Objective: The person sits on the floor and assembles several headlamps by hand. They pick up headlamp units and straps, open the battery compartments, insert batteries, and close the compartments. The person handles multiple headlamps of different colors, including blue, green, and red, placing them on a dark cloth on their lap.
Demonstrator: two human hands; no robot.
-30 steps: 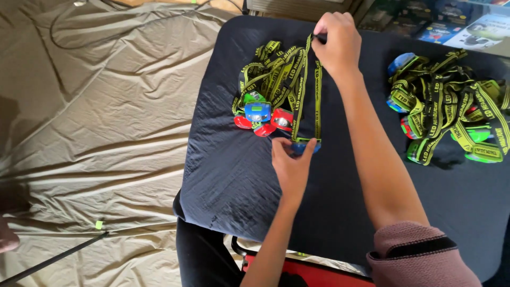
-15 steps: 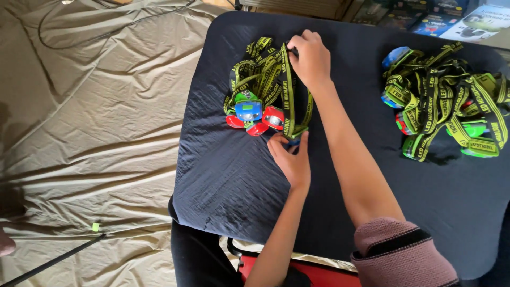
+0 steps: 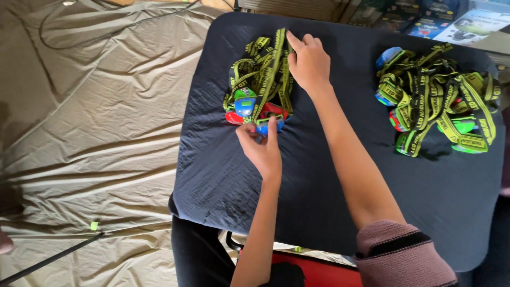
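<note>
Tabletop: headlamp pile (image 3: 260,85) between hands (touching)

- The left hand (image 3: 261,148) is covering the front of the blue headlamp (image 3: 262,127), so its grip is hard to judge.
- The right hand (image 3: 308,64) is hiding part of the strap pile (image 3: 260,74).
- Boxes (image 3: 467,24) at the top right are getting cut off and looking blurry.
- The sleeve (image 3: 398,255) is running off the bottom edge.
</note>
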